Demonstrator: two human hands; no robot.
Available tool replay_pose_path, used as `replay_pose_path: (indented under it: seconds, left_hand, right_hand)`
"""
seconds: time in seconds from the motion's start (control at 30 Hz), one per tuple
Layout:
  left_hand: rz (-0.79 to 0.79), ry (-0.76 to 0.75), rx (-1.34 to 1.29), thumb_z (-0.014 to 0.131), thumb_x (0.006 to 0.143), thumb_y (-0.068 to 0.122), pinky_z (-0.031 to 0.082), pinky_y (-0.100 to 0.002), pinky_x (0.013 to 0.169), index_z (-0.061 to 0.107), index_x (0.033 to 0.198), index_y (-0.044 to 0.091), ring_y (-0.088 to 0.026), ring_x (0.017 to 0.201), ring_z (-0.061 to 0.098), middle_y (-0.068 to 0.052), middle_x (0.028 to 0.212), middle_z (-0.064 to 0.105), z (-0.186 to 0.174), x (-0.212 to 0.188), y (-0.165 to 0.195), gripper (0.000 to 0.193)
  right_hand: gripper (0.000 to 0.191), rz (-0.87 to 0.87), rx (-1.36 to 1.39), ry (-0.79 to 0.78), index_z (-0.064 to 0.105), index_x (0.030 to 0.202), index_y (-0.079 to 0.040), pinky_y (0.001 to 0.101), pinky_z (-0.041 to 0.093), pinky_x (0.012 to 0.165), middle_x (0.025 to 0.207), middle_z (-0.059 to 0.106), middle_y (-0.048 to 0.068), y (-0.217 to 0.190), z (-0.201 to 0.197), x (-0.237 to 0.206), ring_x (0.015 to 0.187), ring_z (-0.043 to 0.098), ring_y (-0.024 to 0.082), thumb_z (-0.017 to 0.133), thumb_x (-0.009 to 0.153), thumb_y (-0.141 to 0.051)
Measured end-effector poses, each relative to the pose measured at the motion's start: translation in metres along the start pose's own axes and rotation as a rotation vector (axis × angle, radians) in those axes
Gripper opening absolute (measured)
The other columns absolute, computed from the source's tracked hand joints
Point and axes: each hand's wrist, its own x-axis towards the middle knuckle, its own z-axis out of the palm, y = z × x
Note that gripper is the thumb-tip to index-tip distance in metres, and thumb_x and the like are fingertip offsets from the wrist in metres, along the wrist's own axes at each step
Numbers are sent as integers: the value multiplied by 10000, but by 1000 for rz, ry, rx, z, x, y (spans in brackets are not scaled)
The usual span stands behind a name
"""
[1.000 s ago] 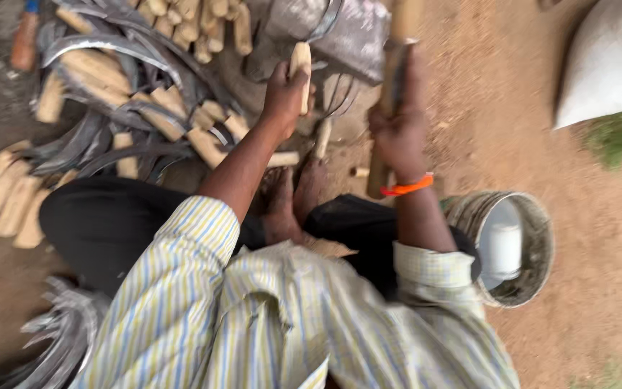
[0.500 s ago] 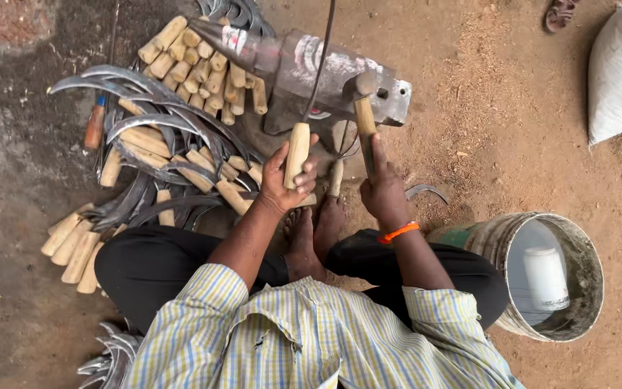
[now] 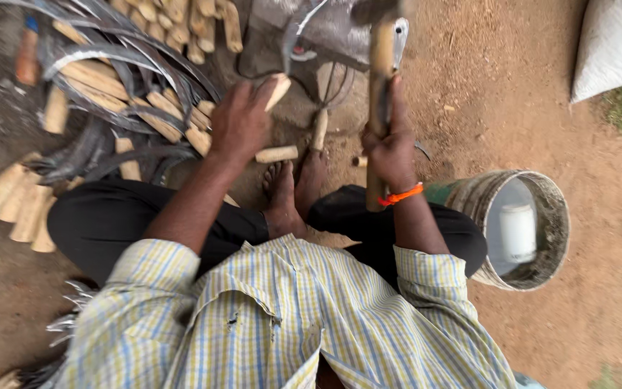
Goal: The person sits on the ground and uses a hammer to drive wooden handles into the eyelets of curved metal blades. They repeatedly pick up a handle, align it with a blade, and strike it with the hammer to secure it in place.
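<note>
My left hand [image 3: 239,119] grips a short pale wooden handle [image 3: 278,90] whose tip points toward a grey metal block [image 3: 304,36] on the ground ahead. My right hand [image 3: 391,148], with an orange band at the wrist, is closed around the long wooden shaft of a hammer [image 3: 380,94] held upright; its head is blurred at the top edge. I sit with legs folded, bare feet [image 3: 293,191] between my hands. Another wooden handle [image 3: 276,154] lies by my toes.
A pile of curved sickle blades with wooden handles [image 3: 116,86] lies at the left, and loose handles [image 3: 19,205] sit beside my left knee. A metal bucket [image 3: 541,238] holding water and a white cup stands at the right. A white sack [image 3: 613,47] is top right.
The camera has moved closer and tilted. My right hand has lifted the hammer higher, its shaft now upright. My left hand still holds the handle near the metal block.
</note>
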Motion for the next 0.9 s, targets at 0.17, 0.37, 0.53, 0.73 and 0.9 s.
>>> replay_pose_path:
  seconds: [0.17,0.37,0.53,0.73,0.9]
  left_hand:
    - [158,-21,164,737,925,67,584,-352,670,663,1423,147,-224,894,642,-107,1079,577,-22,-30,-19,510]
    - [195,27,184,755,924,135,612,-369,721,666,1416,161,-233,953,667,-100,1139,593,-28,-39,-23,501]
    - [177,-8,175,743,952,123,627,-348,751,656,1426,161,-228,977,680,-108,1159,602,-29,-35,-23,483]
    - [194,-87,164,720,977,123,629,-353,727,660,1434,156,-217,947,678,-105,1130,606,-27,-25,-30,462]
    - [209,-81,179,704,985,139,625,-332,680,662,1420,167,-210,960,683,-112,1124,622,-28,-12,-27,438]
  right_hand:
    - [980,-402,116,10,88,1714,-291,341,627,733,1080,634,118,-44,-59,-2,844,659,192,471,963,209]
    - [956,-519,42,117,74,1663,-298,294,581,665,1192,640,151,-29,-46,58,821,637,168,587,1032,206]
    - [1039,-247,-523,-167,179,1736,-194,293,611,812,1322,678,122,-15,-7,70,965,683,159,596,854,165]
    - [939,-499,-126,-20,190,1672,-308,245,556,645,1579,407,57,-39,-50,48,832,624,144,556,1032,274]
    - [1005,-546,-79,18,116,1687,-270,192,549,616,1741,135,45,-22,-9,68,830,600,112,531,934,251]
